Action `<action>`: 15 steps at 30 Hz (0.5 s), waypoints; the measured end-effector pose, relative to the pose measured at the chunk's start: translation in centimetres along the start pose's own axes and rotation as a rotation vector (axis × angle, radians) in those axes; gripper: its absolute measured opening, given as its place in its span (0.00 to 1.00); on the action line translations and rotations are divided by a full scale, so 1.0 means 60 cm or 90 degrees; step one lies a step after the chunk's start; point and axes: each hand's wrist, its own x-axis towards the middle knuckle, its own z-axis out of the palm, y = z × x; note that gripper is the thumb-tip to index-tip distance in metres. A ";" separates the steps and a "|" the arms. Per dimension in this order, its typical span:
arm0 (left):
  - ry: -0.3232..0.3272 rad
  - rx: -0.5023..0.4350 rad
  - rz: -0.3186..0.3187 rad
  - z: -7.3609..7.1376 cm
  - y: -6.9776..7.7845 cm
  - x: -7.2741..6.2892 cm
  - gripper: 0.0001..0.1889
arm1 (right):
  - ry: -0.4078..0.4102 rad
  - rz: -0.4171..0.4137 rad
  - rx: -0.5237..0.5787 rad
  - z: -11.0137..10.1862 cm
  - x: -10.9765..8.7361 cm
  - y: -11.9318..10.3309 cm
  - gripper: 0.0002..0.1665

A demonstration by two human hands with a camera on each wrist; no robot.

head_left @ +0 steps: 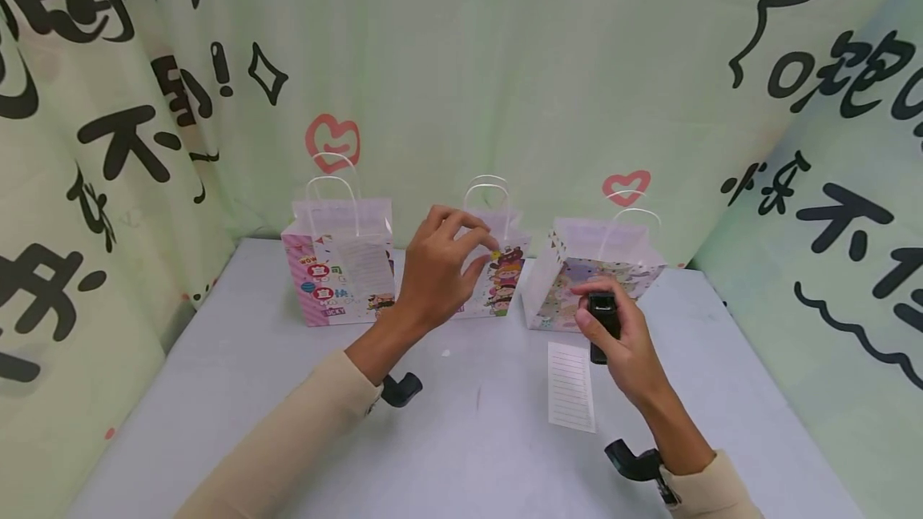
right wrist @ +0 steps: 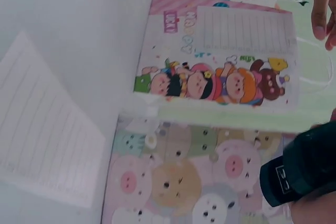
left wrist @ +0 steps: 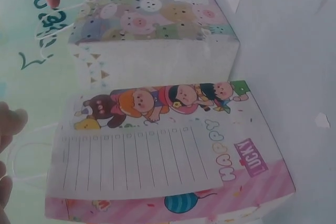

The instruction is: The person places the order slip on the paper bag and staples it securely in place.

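My left hand [head_left: 443,263] is raised in front of the middle paper bag [head_left: 502,287], its fingers bent, with nothing visible in them. A lined checklist sheet [left wrist: 131,163] lies flat against that bag's front, beside cartoon figures and "HAPPY LUCKY" lettering. My right hand [head_left: 627,343] grips a black stapler-like tool [head_left: 602,327] in front of the animal-print paper bag [head_left: 544,299] on the right. In the right wrist view, the black tool's end with a small white label overlaps the animal print. A loose lined sheet [head_left: 571,387] lies on the table below the right bag.
A pink paper bag [head_left: 306,287] with white handles stands at the left, a lined sheet [head_left: 368,263] on its front. The white table [head_left: 461,439] carries a small white scrap [head_left: 445,352]. A pale green printed curtain [head_left: 562,62] surrounds the table's back and sides.
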 end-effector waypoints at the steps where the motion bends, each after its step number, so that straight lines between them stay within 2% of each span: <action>1: -0.003 -0.002 0.003 0.002 0.003 0.001 0.10 | -0.007 0.003 -0.001 -0.005 -0.005 0.001 0.21; 8: -0.024 -0.014 0.030 0.021 0.024 0.010 0.08 | -0.046 0.031 -0.039 -0.033 -0.039 0.013 0.31; 15: -0.041 -0.021 0.051 0.045 0.046 0.019 0.07 | -0.030 0.067 -0.158 -0.051 -0.063 0.025 0.39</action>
